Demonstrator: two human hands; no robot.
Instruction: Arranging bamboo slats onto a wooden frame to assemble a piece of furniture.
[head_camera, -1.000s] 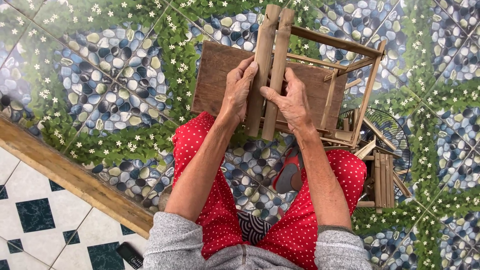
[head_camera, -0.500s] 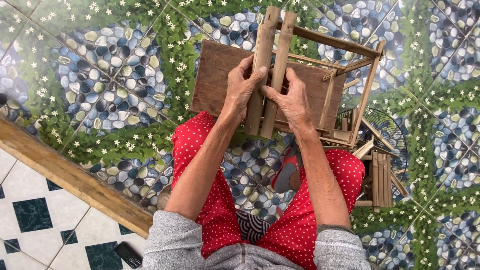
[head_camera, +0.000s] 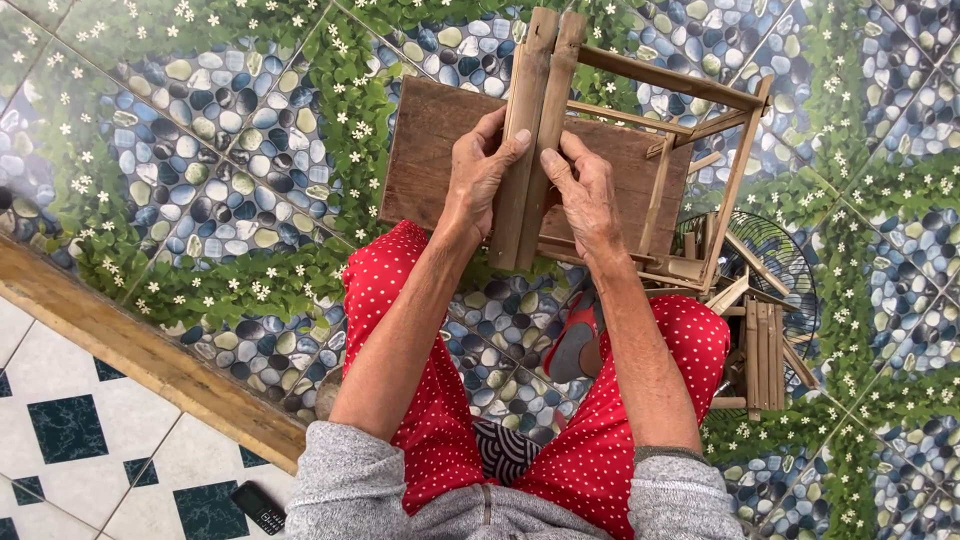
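Observation:
Two bamboo slats (head_camera: 535, 130) stand side by side, upright from my lap toward the top of the view. My left hand (head_camera: 478, 172) grips the left slat, thumb pressed on its face. My right hand (head_camera: 583, 190) grips the right slat with the thumb resting on it. The slats belong to a small bamboo frame (head_camera: 690, 120) whose rails run off to the right. Beneath them lies a brown wooden board (head_camera: 430, 150) on the floor. My legs in red dotted trousers (head_camera: 430, 400) sit below.
The floor is pebble-and-flower patterned tile (head_camera: 200, 150). A wooden beam (head_camera: 150, 355) runs diagonally at the lower left, with white and dark tiles beyond. A dark phone (head_camera: 258, 506) lies near my left elbow. Loose bamboo pieces (head_camera: 760, 350) and a fan grille (head_camera: 785, 265) sit at right.
Both thumbs have shifted slightly on the slats; the hands stay at the same place on the frame.

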